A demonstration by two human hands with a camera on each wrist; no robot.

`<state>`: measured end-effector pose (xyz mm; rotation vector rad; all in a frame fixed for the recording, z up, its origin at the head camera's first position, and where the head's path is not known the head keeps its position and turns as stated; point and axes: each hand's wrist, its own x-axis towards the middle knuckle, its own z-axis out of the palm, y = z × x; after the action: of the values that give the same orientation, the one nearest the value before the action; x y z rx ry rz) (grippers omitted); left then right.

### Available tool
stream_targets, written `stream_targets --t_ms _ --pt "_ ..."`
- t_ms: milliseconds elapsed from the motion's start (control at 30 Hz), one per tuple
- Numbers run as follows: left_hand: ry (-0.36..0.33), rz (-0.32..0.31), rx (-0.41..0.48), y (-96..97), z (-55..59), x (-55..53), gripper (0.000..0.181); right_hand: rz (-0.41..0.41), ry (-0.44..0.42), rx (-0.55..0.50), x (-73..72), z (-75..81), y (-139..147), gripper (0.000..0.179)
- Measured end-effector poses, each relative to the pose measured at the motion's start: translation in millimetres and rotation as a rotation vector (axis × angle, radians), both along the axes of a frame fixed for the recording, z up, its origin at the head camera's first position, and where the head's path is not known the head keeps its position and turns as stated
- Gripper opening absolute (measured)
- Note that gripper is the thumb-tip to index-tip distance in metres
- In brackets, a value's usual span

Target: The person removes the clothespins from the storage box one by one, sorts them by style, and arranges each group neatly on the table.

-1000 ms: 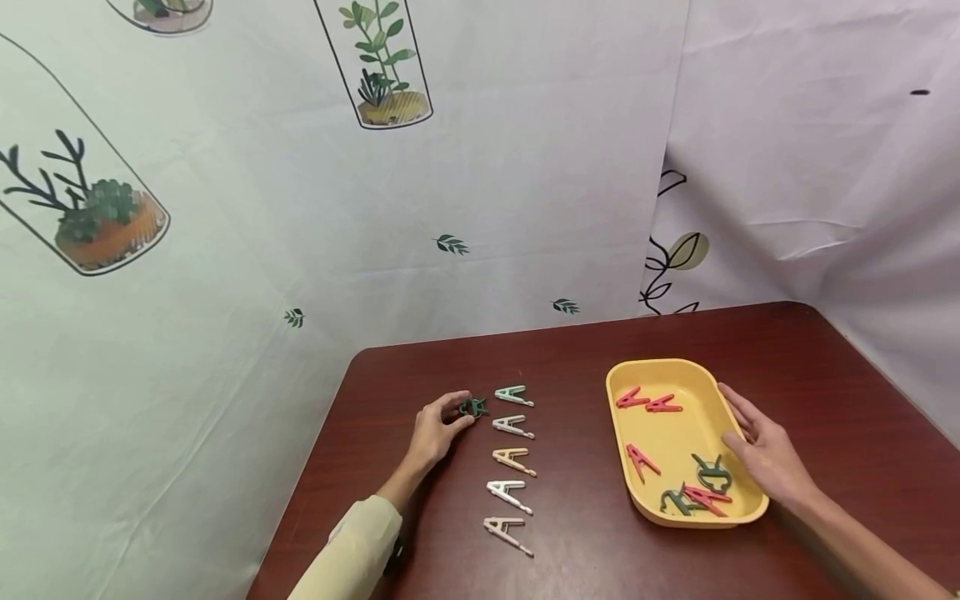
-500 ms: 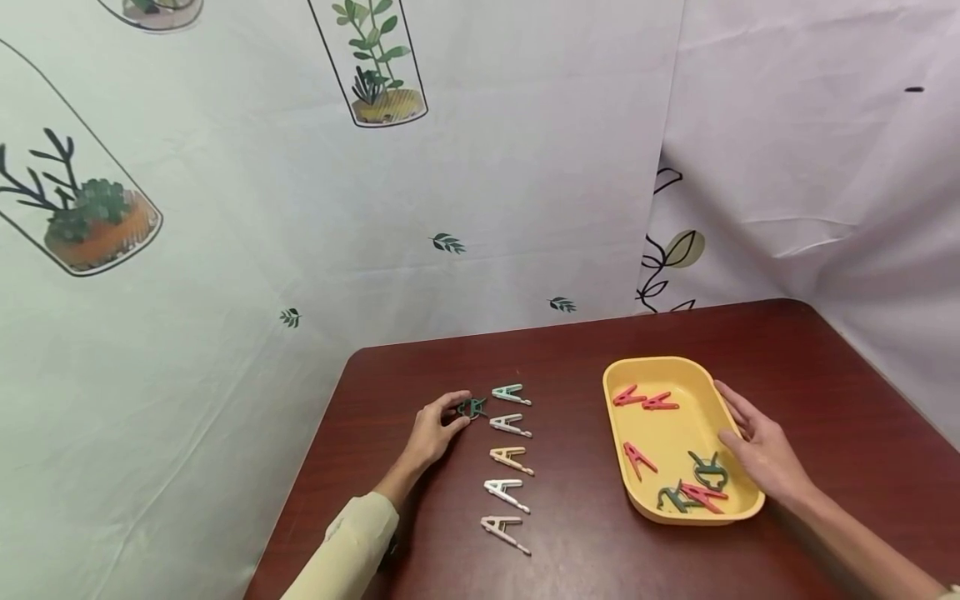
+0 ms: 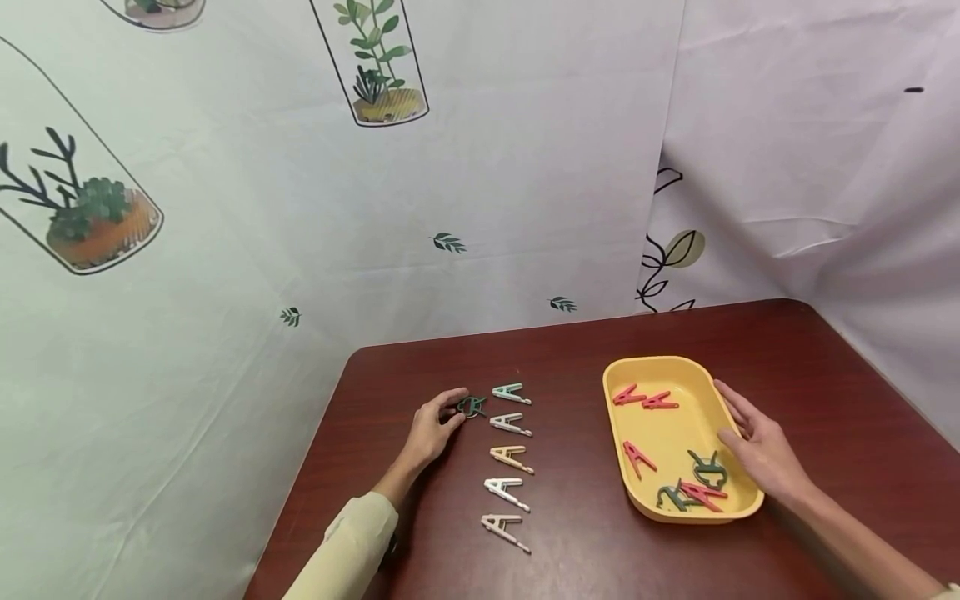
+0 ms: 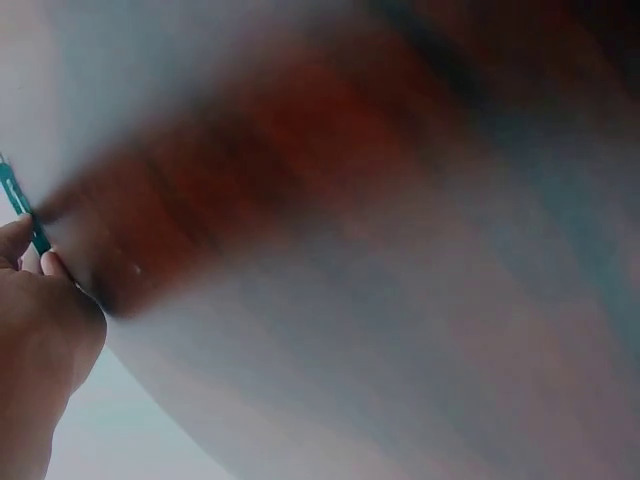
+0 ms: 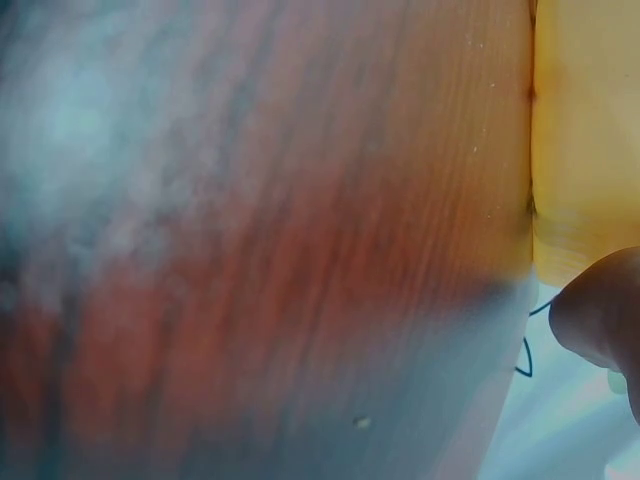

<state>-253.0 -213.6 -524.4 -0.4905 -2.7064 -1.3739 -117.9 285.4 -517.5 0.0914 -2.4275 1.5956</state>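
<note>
In the head view my left hand (image 3: 432, 429) rests at the far left of the table, thumb and forefinger around the near edge of a dark green clip (image 3: 472, 407) with a rounded body. The left wrist view shows the fingertips right at the green clip (image 4: 22, 205). My right hand (image 3: 767, 450) grips the right rim of a yellow tray (image 3: 678, 360), thumb over the edge and fingers outside. Inside the tray lie several red clothespins (image 3: 637, 460) and two dark green clips (image 3: 708, 471). The right wrist view catches only a fingertip beside the yellow tray (image 5: 585, 140).
A column of pale clothespins stretches toward me between the hands: mint green (image 3: 510, 392), grey-white (image 3: 510, 423), cream (image 3: 512, 457), white (image 3: 506, 492) and beige (image 3: 504, 531). The dark red table (image 3: 573, 533) meets a printed white cloth (image 3: 525, 183) at its back.
My left thumb and forefinger have drawn back slightly to the left, showing more of the green clip. The right hand and tray hold their place; the view shifts a little.
</note>
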Motion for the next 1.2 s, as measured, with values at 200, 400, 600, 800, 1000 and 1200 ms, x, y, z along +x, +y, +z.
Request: stream_targets --t_ms 200,400,600,800,1000,1200 --pt "0.043 0.024 0.005 -6.5 8.9 -3.7 0.046 0.005 -0.001 0.002 -0.3 0.5 0 0.067" --pt "0.125 0.180 0.081 -6.5 31.4 -16.6 0.036 0.008 -0.003 0.003 -0.6 0.5 0 0.067" --pt "0.128 0.307 0.191 12.5 56.4 -24.0 0.027 0.007 -0.011 0.012 -0.2 0.5 0 0.067" --pt "0.138 0.342 0.305 52.2 73.6 -22.4 0.026 0.007 -0.012 0.011 1.0 -0.6 0 0.066" --pt "0.076 0.293 0.416 104.3 80.8 -12.4 0.028 0.003 -0.006 0.010 0.5 -0.8 0 0.066" --pt "0.016 0.188 0.556 159.7 75.6 2.1 0.041 -0.001 -0.009 0.013 -0.9 -1.0 1 0.066"
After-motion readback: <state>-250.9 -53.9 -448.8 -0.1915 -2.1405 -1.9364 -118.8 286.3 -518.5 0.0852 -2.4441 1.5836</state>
